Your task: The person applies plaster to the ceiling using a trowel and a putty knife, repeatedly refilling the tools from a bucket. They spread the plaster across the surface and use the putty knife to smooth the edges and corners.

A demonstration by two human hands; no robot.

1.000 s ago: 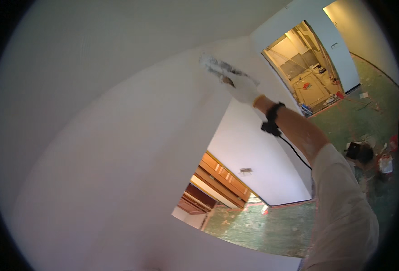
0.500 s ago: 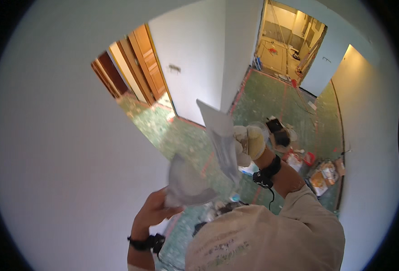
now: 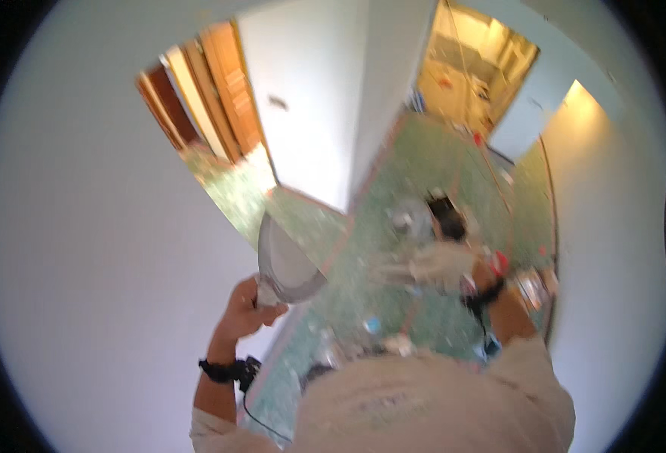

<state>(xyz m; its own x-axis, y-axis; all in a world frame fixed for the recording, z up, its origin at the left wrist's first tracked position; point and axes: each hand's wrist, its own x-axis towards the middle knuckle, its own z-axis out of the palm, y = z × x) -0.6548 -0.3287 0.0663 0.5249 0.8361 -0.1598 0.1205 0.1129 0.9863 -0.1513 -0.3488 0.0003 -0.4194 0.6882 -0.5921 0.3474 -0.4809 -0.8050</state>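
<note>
Head view. My left hand [image 3: 244,311], bare, is closed on the lower edge of a grey plate [image 3: 287,260] with a rounded rim. The plate sits tilted above my fingers, in front of the green floor covering [image 3: 370,198] and just beside the edge of the white wall [image 3: 121,264] at my left. My right hand [image 3: 447,264], in a pale glove, is reached out over the floor, well apart from the plate. It is smeared by motion; a pale streak runs leftward from it, and I cannot tell whether the fingers are wide, narrow or gripping something. A black strap [image 3: 226,371] with a cable rings my left wrist; another dark band [image 3: 485,300] is on the right. Beyond the glove, on the floor: a round, pale container [image 3: 412,217], with a black object [image 3: 450,220] beside it, both blurred.
</note>
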